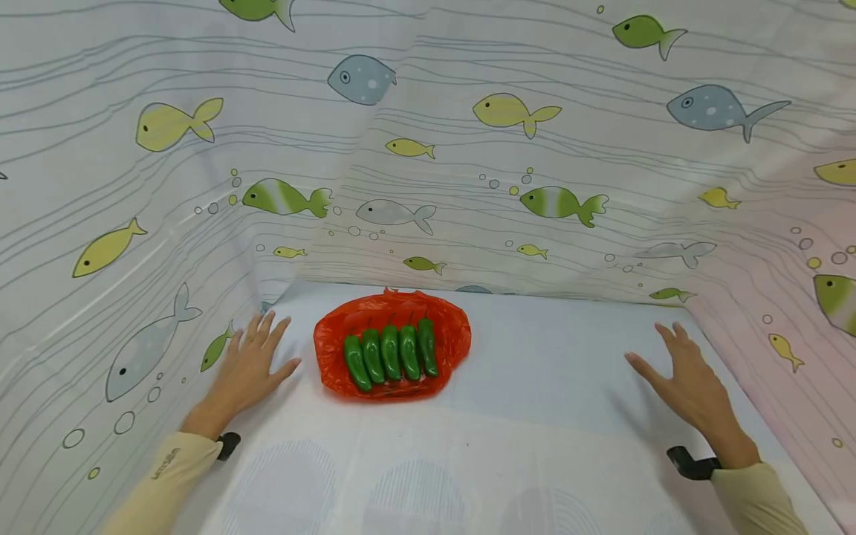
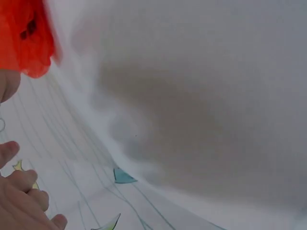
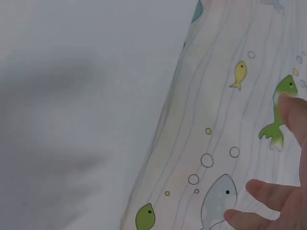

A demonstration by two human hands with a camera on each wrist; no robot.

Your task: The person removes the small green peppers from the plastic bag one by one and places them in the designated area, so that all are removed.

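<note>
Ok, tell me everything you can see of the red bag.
The red bag looks like thin, crinkled plastic, spread out in a rough oval with a puckered edge. It lies on the white surface, left of centre in the head view. Five green peppers rest on it, side by side. Its underside is hidden.

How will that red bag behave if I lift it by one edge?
The red bag will probably sag, since its crinkled film looks thin. The glossy green peppers lying side by side on it may slide or roll off; their rounded shapes and smooth skins suggest little grip.
</note>
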